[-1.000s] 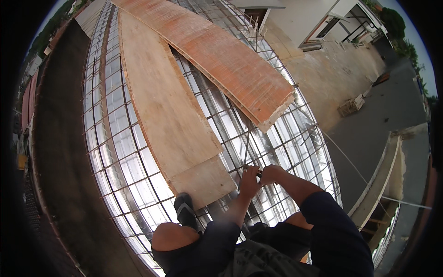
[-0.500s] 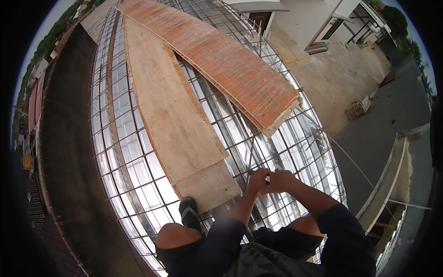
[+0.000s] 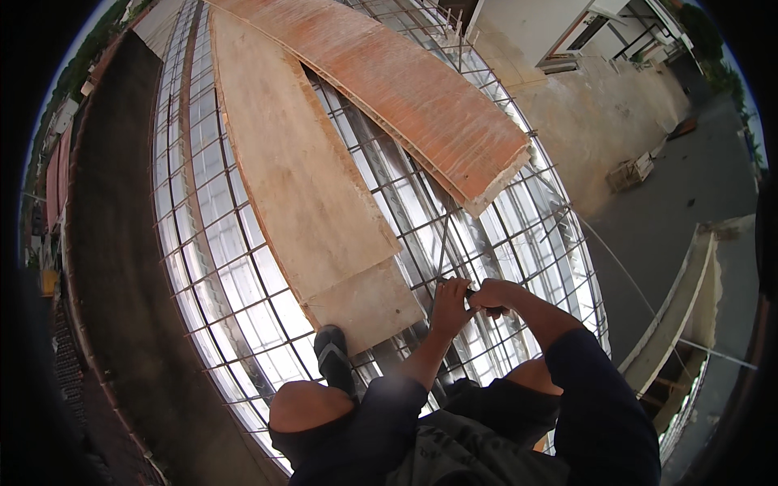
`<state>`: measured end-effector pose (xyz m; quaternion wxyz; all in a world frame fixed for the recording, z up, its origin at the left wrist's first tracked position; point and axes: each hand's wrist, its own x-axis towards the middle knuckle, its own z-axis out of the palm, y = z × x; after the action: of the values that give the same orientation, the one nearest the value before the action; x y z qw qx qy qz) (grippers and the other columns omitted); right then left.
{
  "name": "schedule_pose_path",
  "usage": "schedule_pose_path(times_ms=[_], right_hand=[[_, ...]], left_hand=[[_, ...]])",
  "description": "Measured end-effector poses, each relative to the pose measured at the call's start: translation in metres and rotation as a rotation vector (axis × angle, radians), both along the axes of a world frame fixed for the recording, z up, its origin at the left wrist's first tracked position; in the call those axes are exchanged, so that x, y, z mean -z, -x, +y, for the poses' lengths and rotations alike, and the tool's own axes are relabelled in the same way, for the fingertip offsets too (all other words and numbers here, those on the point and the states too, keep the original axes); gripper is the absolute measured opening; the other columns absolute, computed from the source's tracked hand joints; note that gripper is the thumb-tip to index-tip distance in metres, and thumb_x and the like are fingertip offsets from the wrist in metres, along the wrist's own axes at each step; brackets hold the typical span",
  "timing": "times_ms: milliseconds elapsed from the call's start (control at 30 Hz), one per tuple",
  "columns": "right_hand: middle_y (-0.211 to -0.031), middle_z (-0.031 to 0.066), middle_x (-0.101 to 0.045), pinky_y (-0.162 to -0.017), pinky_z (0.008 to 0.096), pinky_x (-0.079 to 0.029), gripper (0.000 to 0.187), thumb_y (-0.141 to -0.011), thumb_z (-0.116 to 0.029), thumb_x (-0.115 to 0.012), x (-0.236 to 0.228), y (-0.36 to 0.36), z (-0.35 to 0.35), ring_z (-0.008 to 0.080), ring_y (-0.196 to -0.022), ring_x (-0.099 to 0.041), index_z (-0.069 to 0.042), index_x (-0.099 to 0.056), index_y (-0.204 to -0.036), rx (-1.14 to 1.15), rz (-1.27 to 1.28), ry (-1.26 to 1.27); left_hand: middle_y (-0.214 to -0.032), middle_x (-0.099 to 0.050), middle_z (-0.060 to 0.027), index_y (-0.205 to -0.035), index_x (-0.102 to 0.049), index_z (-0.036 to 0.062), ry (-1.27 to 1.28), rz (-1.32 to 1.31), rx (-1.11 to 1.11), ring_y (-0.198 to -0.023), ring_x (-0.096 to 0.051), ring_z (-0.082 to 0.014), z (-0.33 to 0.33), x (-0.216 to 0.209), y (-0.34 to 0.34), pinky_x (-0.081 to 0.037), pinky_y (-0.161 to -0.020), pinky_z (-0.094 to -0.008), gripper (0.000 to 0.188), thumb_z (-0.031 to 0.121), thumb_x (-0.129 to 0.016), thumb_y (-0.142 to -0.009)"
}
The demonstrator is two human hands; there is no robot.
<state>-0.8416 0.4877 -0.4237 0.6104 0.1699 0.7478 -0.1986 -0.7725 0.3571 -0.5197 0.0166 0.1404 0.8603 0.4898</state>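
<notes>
Over the steel rebar mesh [image 3: 531, 243], my two hands are close together in front of my knees. My left hand [image 3: 451, 308] is closed, and a short dark piece shows at its fingertips; what it grips is mostly hidden. My right hand [image 3: 493, 295] is wrapped around a small dark tool [image 3: 496, 312], whose end sticks out below the fist; its kind is unclear. A thin bar [image 3: 443, 243] slants from under the reddish board down to near my left fingertips.
A pale plywood sheet [image 3: 300, 186] and a reddish formwork board [image 3: 397, 89] lie across the mesh over shiny metal decking. My shod foot [image 3: 332, 348] rests at the plywood's near end. A drop to a paved yard [image 3: 608, 121] lies right; a dark wall [image 3: 113, 202] runs left.
My right hand has turned over, and the dark tool now shows below it. My left hand has shifted slightly up. The view has tilted a little downward.
</notes>
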Motion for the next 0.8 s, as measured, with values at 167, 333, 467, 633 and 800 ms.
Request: schedule_pose_path(times_ms=[167,333,467,633,800], right_hand=[[-0.074,0.0174,-0.065,-0.039,0.0348,-0.045,0.038,-0.086,-0.035,-0.053,0.017,-0.021,0.030,0.0261,-0.058,-0.066,0.003,-0.059,-0.088,0.513,-0.197,0.305],[-0.097,0.0202,-0.066,-0.058,0.0410,-0.056,0.085,-0.058,-0.065,-0.075,-0.025,0.008,0.003,0.0307,-0.077,-0.068,0.005,-0.063,-0.106,-0.465,-0.028,0.060],[-0.087,0.0143,-0.068,-0.065,0.0397,-0.055,0.043,-0.068,-0.031,-0.073,0.019,-0.038,-0.007,0.0266,-0.078,-0.069,0.005,-0.066,-0.090,-0.710,0.294,-0.070],[-0.085,0.0179,-0.065,-0.045,0.0358,-0.052,0.031,-0.079,-0.019,-0.058,0.039,-0.046,0.039,0.0276,-0.067,-0.067,0.005,-0.060,-0.099,0.757,-0.255,0.618],[-0.095,0.0146,-0.066,-0.054,0.0348,-0.055,0.039,-0.083,-0.027,-0.055,0.027,-0.082,0.008,0.0244,-0.071,-0.066,0.003,-0.058,-0.108,0.649,-0.081,0.639]], left_hand=[[-0.095,-0.053,-0.0090,-0.097,-0.055,0.0085,-0.086,-0.110,0.131,-0.100,-0.053,-0.0318,0.009,0.024,0.004,-0.039,-0.091,-0.0452,0.036,0.014,-0.072,-0.065],[-0.098,-0.060,-0.0072,-0.098,-0.060,0.0118,-0.065,-0.184,0.422,-0.102,-0.055,-0.0275,0.006,0.027,0.014,-0.034,-0.099,-0.0472,0.028,0.018,-0.068,-0.072],[-0.107,-0.062,-0.0092,-0.112,-0.059,0.0160,0.162,-0.231,0.449,-0.113,-0.053,-0.0272,0.009,0.040,0.015,-0.026,-0.106,-0.0551,0.039,0.014,-0.066,-0.074],[-0.111,-0.060,-0.0183,-0.120,-0.054,0.0068,0.045,-0.394,-0.340,-0.107,-0.055,-0.0382,-0.008,0.064,-0.020,-0.039,-0.095,-0.0508,0.043,0.018,-0.064,-0.079],[-0.087,-0.060,-0.0117,-0.102,-0.058,0.0013,-0.589,-1.423,-0.407,-0.080,-0.058,-0.0276,-0.008,0.042,0.002,-0.046,-0.074,-0.0401,0.038,0.032,-0.067,-0.081]])
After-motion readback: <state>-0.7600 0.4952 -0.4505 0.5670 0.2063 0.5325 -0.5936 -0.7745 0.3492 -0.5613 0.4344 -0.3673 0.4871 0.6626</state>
